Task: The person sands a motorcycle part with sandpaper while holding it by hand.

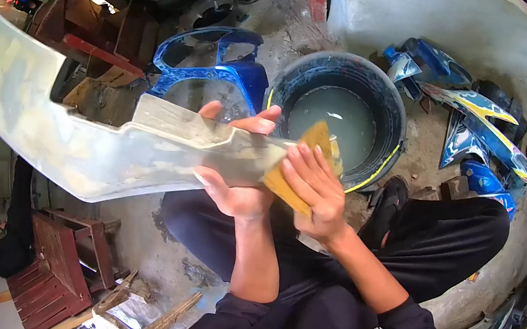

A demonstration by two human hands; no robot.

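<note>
A long, curved body panel (pixel 91 153), whitish grey with blotchy patches, stretches across the left and middle of the head view. My left hand (pixel 241 195) grips it near its right end from below, thumb on the near side and fingertips showing over the far edge. Against that right end, my right hand (pixel 318 191) presses a folded yellow-brown sheet of sandpaper (pixel 291 186), fingers laid over it. The panel's tip is hidden behind the sheet and fingers.
A dark bucket (pixel 285 77) of cloudy water stands just beyond my hands. Beside it lies a blue plastic frame (pixel 246 78); blue and yellow fairing pieces (pixel 486 125) lie to the right. A red-brown wooden bench (pixel 53 276) stands lower left.
</note>
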